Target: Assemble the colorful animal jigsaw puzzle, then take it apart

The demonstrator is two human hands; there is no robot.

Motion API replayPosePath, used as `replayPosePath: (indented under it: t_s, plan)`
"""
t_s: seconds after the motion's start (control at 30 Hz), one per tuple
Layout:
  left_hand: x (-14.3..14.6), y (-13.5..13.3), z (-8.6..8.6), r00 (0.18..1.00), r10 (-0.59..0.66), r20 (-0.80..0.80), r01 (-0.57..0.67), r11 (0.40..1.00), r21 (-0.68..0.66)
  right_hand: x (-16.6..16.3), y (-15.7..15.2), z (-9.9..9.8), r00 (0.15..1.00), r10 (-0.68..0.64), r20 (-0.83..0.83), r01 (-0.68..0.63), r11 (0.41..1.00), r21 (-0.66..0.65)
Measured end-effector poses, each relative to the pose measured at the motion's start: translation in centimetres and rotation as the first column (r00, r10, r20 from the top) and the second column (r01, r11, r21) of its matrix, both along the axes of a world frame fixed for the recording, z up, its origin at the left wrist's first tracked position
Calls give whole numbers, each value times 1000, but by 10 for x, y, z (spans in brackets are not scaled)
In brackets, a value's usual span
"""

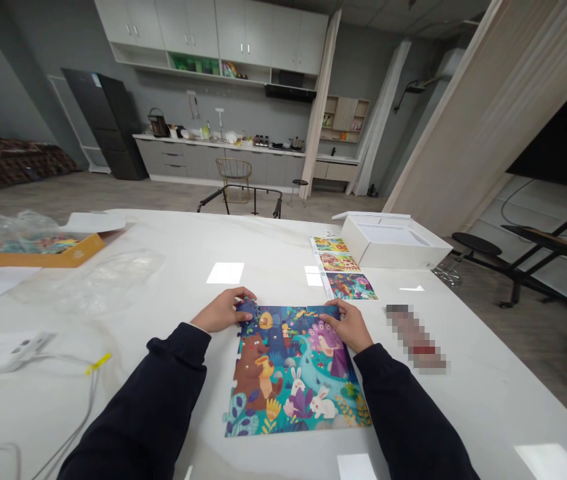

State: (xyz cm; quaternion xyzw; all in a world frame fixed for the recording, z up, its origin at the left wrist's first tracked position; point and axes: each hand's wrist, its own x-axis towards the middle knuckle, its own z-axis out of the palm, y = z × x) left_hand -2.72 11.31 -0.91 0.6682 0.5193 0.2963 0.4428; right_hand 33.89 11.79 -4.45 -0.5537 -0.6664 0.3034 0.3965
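Note:
A jigsaw puzzle with a forest scene of a bear, rabbits and a peacock lies flat on the white table before me. At its top left corner my left hand pinches a dark blue puzzle piece between thumb and fingers. The puzzle's left edge below it shows notches. My right hand grips the top right corner, its thumb on the picture and its fingers at the upper edge. Whether the left piece is fully seated, I cannot tell.
Picture cards lie beyond the puzzle, beside a white box. An orange box lid with pieces and a plastic bag are at left. A power strip with cables sits nearer. A blurred-out object lies at right.

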Motion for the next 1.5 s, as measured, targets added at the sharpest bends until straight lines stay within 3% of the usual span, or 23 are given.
replayPosePath:
  t_s: [0.1, 0.2, 0.4, 0.6, 0.9, 1.03, 1.13, 1.33, 1.5]
  plan:
    - [-1, 0, 0, 987, 11, 158, 6, 994, -105, 0, -2, 4, 999, 9, 48, -11, 1000, 28]
    - [1, -2, 2, 980, 32, 195, -12, 995, -101, 0, -3, 7, 994, -7, 105, 1, 998, 56]
    - [9, -4, 5, 987, 105, 120, -102, 994, -31, -1, -6, 12, 986, -29, 162, 17, 997, 73]
    - [15, -7, 5, 997, 70, -42, -64, 990, 128, 0, -6, 15, 986, -18, 166, 9, 998, 56]
    - [13, -12, 15, 976, 138, 167, -132, 990, -47, 1, -4, 8, 997, 21, 80, -25, 999, 45]
    - [46, -25, 18, 929, 24, 369, 19, 993, -113, 0, -5, 10, 997, 21, 74, -25, 998, 54]
    - [81, -36, 11, 904, -88, 418, 172, 971, -168, -1, -6, 14, 995, 2, 97, -8, 998, 66]
    - [108, -43, -6, 951, -178, 253, 206, 975, -86, 2, -7, 19, 976, 22, 216, -44, 994, 99]
    - [109, -48, 3, 976, -177, 125, 188, 979, -83, 3, -7, 21, 975, 22, 223, -48, 992, 114]
